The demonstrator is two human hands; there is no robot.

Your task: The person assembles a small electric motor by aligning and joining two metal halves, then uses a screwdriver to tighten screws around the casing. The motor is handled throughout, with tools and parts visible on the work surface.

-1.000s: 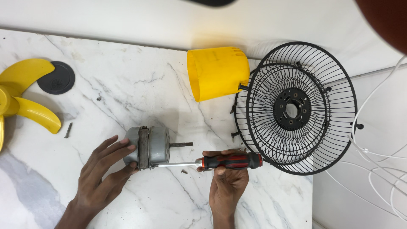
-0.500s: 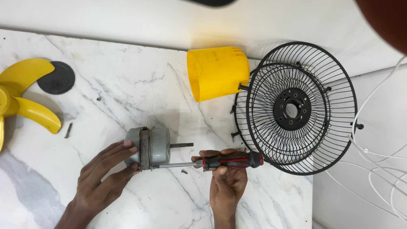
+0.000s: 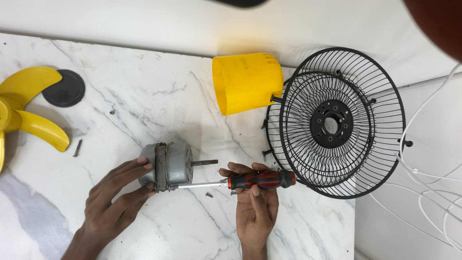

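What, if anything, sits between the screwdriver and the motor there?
Nothing visible. The right hand holds the screwdriver level, and its bare shaft runs straight to the motor, with its tip at the casing's lower edge. The left hand grips the motor from the other side, clear of the shaft.

Marble table [image 3: 144, 101] bears motor [image 3: 173, 163], grilles [image 3: 337, 123], perhaps screws [image 3: 77, 147].

The right hand [image 3: 255, 204] drew back a little toward the person, and the screwdriver [image 3: 240, 181] shifted slightly left along the marble with it, its tip reaching the lower edge of the motor [image 3: 168, 164]. The thumb slid over the red-and-black handle. The left hand [image 3: 113, 202] closed its fingers a bit more on the motor's rear; whether the motor itself turned was unclear.
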